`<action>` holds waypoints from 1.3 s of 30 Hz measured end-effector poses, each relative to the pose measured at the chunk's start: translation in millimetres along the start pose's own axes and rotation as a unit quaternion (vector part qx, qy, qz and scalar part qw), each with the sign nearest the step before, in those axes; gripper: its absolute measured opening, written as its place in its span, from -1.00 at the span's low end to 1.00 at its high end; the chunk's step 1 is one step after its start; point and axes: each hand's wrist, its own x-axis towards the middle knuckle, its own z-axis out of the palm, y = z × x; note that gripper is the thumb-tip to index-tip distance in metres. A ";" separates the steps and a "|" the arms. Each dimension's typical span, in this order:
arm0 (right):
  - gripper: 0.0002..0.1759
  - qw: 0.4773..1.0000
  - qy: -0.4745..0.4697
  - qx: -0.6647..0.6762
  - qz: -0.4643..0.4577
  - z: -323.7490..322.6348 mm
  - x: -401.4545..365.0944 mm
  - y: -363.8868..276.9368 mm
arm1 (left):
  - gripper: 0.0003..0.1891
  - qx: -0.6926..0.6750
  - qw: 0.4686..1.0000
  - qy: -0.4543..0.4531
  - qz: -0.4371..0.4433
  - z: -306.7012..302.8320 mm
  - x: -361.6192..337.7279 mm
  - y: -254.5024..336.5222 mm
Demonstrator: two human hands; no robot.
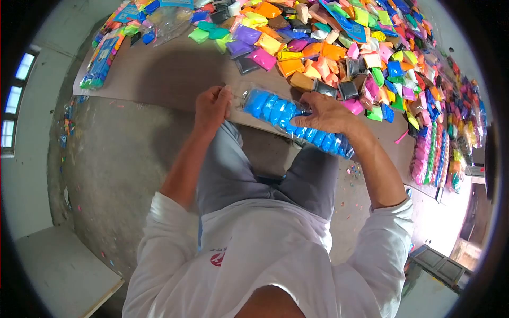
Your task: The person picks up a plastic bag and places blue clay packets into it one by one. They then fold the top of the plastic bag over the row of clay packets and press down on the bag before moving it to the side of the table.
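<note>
A long clear plastic bag of blue packets (pixel 275 111) lies across my lap at the near edge of the brown table (pixel 164 74). My right hand (pixel 324 112) rests on top of the bag near its middle and grips it. My left hand (pixel 212 106) is closed on the bag's open left end, pinching the clear plastic. Just beyond my hands spreads a heap of small coloured packets (pixel 328 47), orange, purple, pink, green and black.
A filled bag of blue and mixed packets (pixel 101 61) lies at the table's far left. Rows of packed bags (pixel 440 153) line the right side. A grey concrete floor (pixel 116 164) lies under the table. A pale bench (pixel 58 270) stands at lower left.
</note>
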 end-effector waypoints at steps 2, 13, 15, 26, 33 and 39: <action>-0.05 1.000 -0.019 0.015 0.005 -1.0 0.6 -4.6 | -0.68 -0.004 1.000 0.007 0.002 0.5 -1.5 0.2; -0.33 0.994 0.056 0.080 -0.047 -0.3 -15.3 -6.0 | -0.66 0.006 0.999 0.029 0.016 3.8 -7.0 5.8; -0.31 0.991 0.110 0.053 -0.062 -12.7 -28.9 -16.7 | -0.66 -0.015 0.999 0.020 0.021 2.9 -8.1 3.7; -0.24 0.961 0.251 -0.058 -0.105 18.0 -35.4 -5.9 | -0.64 -0.006 0.997 0.030 0.064 4.7 -7.0 -7.6; -0.40 0.951 0.256 -0.111 -0.131 10.5 -31.9 7.3 | -0.63 0.002 0.997 0.038 0.065 6.4 -8.2 -3.3; -0.36 0.886 0.392 -0.211 -0.130 53.2 -33.8 -5.0 | -0.62 0.040 0.997 0.042 0.053 3.8 -7.7 -5.2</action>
